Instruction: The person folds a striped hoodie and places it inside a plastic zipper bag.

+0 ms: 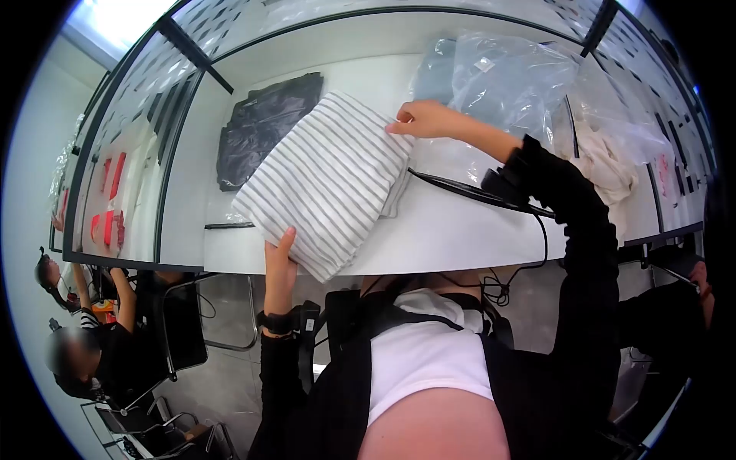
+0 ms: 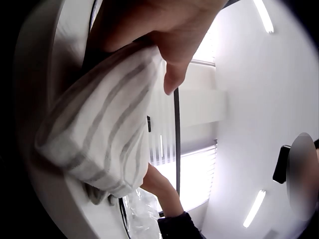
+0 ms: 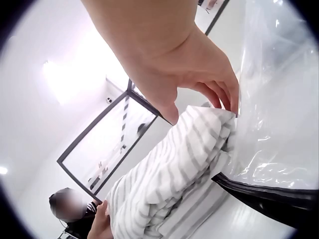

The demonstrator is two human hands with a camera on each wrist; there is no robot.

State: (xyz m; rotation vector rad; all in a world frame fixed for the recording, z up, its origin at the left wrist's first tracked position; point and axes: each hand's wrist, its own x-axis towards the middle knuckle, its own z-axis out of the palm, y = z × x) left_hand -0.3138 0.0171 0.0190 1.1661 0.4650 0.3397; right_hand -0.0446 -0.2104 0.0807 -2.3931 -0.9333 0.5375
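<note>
A folded white cloth with grey stripes (image 1: pixel 326 180) lies slanted over the white table, its layers bunched along the side seen in the right wrist view. My left hand (image 1: pixel 281 268) holds its near-left edge, thumb over the top and fingers hidden beneath. At the far-right corner my right hand (image 1: pixel 431 120) grips the cloth between thumb and fingers. From the right wrist, that hand (image 3: pixel 192 69) spans the rolled end of the striped cloth (image 3: pixel 174 154). In the left wrist view, the left hand (image 2: pixel 164 30) is over one end of it.
Dark grey folded fabric (image 1: pixel 268 126) lies behind the cloth at left. Clear plastic bags (image 1: pixel 514 77) with bluish contents fill the back right, beside a beige cloth (image 1: pixel 606 165). A black strap-like strip (image 1: pixel 468 189) crosses the table. Partitions (image 1: pixel 180 146) flank it; other people sit at left and right.
</note>
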